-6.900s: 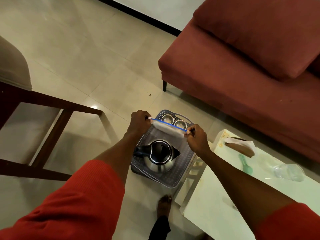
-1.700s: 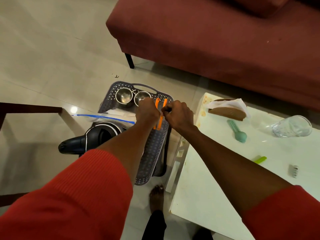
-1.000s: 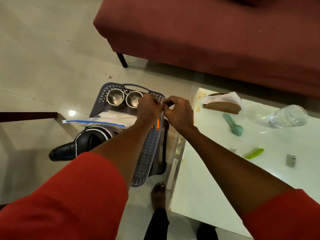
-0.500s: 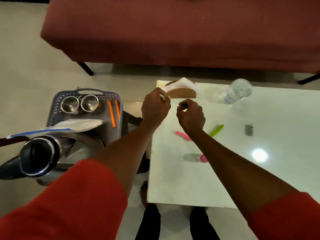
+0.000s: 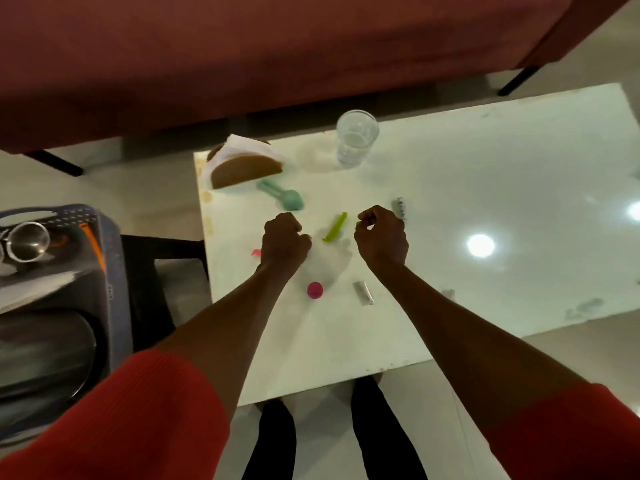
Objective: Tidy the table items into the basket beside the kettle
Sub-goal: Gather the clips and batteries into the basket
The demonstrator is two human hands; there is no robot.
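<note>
Hands of mine hover side by side above a white table [image 5: 485, 188], both arms in red sleeves. My left hand [image 5: 284, 241] has its fingers curled into a loose fist and I see nothing held in it; a pink clip [image 5: 256, 252] peeks out at its left edge, though I cannot tell whether the hand touches it. My right hand [image 5: 380, 237] is also curled, thumb near forefinger, with nothing visible between them. Between the two hands lies a green clip [image 5: 335, 227]. Just beyond my left hand rests a teal scoop [image 5: 284, 196], and further on a tissue holder [image 5: 242, 164] and a clear glass [image 5: 356, 137]. Nearer me than the hands sit a pink round cap [image 5: 314, 289] and a small silver piece [image 5: 363, 292]; another small piece [image 5: 399, 206] lies just beyond my right hand. Well to the left of my left hand, on the floor, stands the grey basket [image 5: 112, 244], holding orange clips [image 5: 92, 242], a steel cup [image 5: 27, 241] and the kettle [image 5: 41, 351].
</note>
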